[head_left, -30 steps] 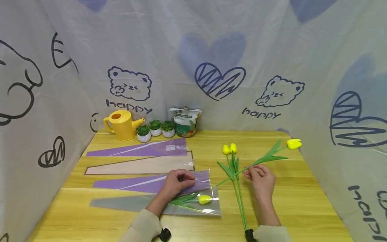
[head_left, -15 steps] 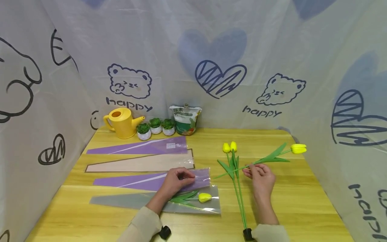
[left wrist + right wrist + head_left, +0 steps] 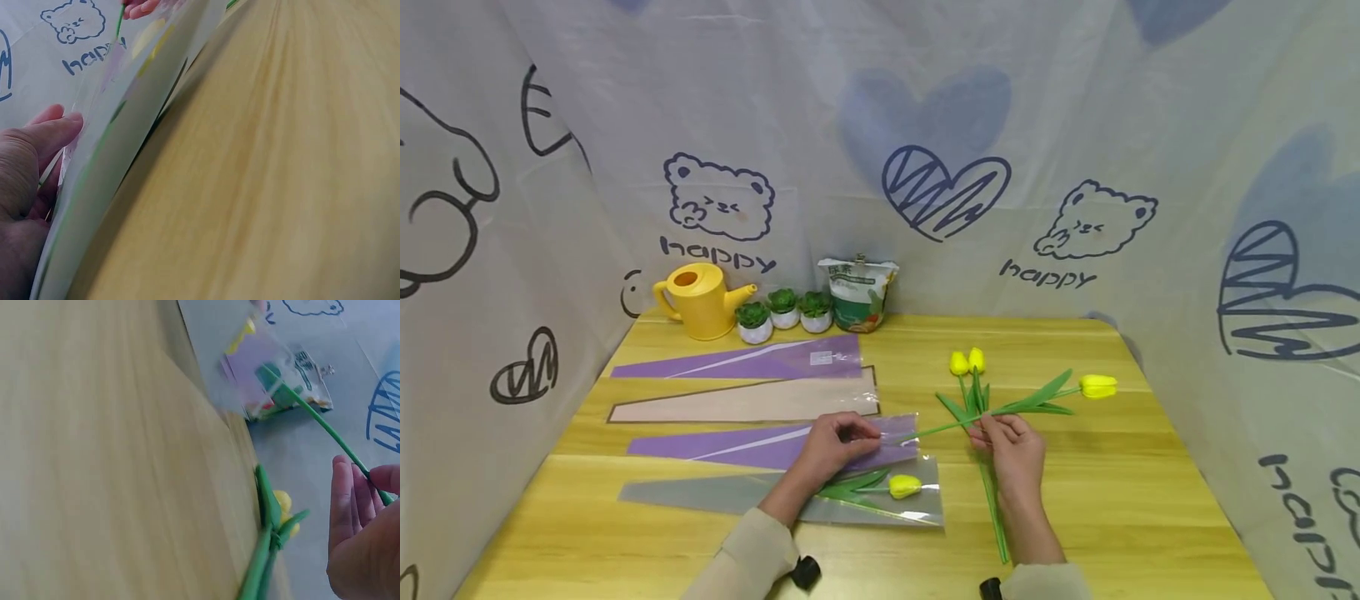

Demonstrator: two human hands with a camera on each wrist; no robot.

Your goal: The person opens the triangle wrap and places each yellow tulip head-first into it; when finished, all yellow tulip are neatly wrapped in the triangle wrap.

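Observation:
My left hand point(image 3: 838, 442) rests over the nearer purple flower sleeve point(image 3: 895, 457), thumb and fingers pinching its clear film close to the mouth on the right. In my right hand point(image 3: 1015, 454) a yellow artificial tulip point(image 3: 1097, 387) is pinched by its green stem, bloom pointing right. Its stem end points left and overlaps the sleeve's mouth. The right wrist view shows this stem point(image 3: 325, 428) between thumb and fingers. Beneath the right hand lie two more yellow tulips point(image 3: 958, 362), partly hidden. A grey sleeve point(image 3: 700, 492) nearest me contains one tulip point(image 3: 906, 487).
Farther back lie a beige sleeve point(image 3: 737, 402) and another purple sleeve point(image 3: 782, 360). Along the back edge stand a yellow watering can point(image 3: 703, 304), several small potted succulents point(image 3: 784, 308) and a clipped green-and-white bag point(image 3: 857, 296). A printed curtain point(image 3: 820, 100) encloses the wooden table point(image 3: 1120, 500).
My right hand first drew the tulip slightly right, then moved left, bringing the stem end over the mouth of the purple sleeve. My left hand has stayed in place.

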